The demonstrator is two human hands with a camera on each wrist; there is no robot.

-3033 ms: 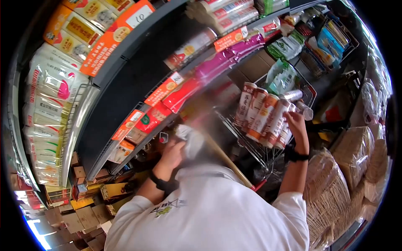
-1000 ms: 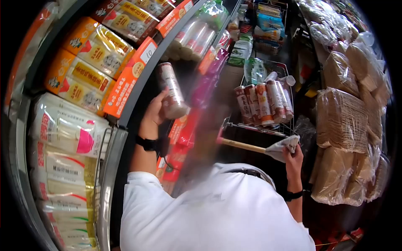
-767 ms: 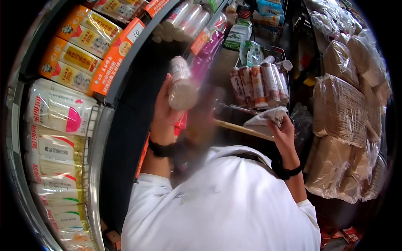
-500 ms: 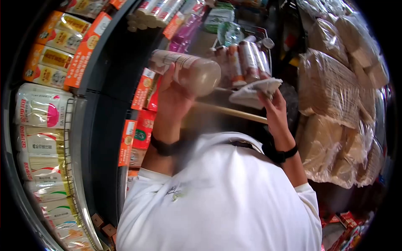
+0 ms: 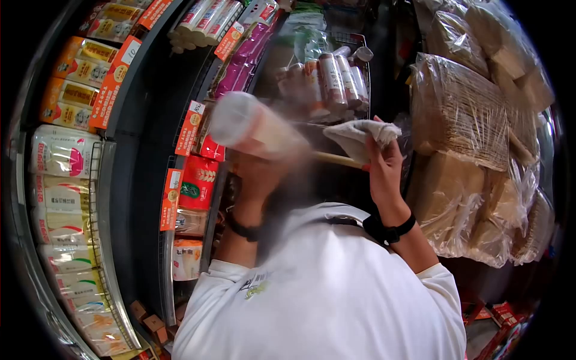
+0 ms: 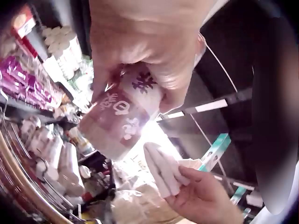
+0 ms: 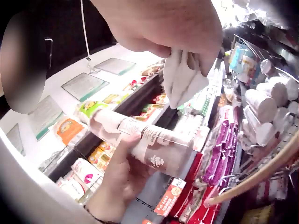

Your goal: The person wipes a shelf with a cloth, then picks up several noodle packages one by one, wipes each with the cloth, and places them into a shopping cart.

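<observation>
My left hand (image 5: 255, 183) grips a cylindrical pack of dried noodles (image 5: 258, 129) in front of my chest, blurred in the head view. The pack lies tilted, one clear-wrapped end toward the shelf. In the right wrist view, the thumb lies along the noodle pack (image 7: 163, 144), and its brown-and-white printed wrapper shows. In the left wrist view, the wrapper's white characters stand out on the pack (image 6: 117, 121). To the right, my right hand (image 5: 387, 171) pinches a folded white cloth (image 5: 354, 135), its loose part pointing toward the noodle pack but apart from it.
A wire shopping cart with several noodle packs (image 5: 333, 84) stands ahead; its tan handle bar (image 5: 339, 159) passes below the cloth. Shelves with bagged noodles (image 5: 69, 153) and orange price strips (image 5: 117, 81) run along the left. Plastic-wrapped brown bundles (image 5: 462, 114) are stacked on the right.
Three seconds ago the left hand held the cloth and the right was at the cart's packs. The cloth is now in the right hand; the left has brought a noodle pack from the shelf side and turned it.
</observation>
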